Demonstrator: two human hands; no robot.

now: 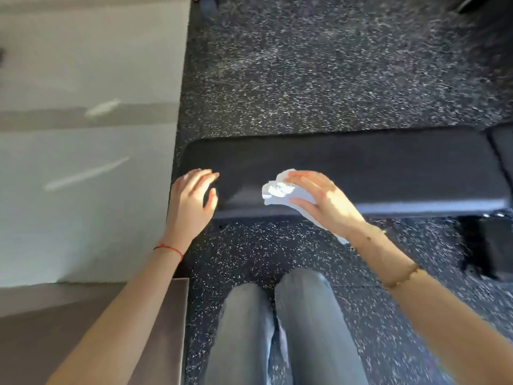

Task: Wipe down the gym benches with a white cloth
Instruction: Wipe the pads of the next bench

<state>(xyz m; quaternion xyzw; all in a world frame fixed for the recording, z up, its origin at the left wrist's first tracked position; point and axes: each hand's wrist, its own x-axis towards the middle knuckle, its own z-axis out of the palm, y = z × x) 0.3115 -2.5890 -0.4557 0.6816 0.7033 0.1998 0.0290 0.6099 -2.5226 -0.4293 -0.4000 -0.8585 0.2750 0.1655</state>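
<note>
A black padded gym bench (361, 168) runs across the middle of the view, its left end rounded. My right hand (324, 201) holds a crumpled white cloth (280, 190) against the bench's near edge, fingers over it and thumb under. My left hand (191, 198) hovers at the bench's left end with fingers loosely spread, holding nothing. Whether it touches the pad is unclear.
Speckled black rubber floor (333, 73) lies beyond and below the bench. A pale wall (83, 162) stands to the left. A black bench frame part (488, 245) sits on the floor at right. My legs in blue jeans (277, 329) are at the bottom.
</note>
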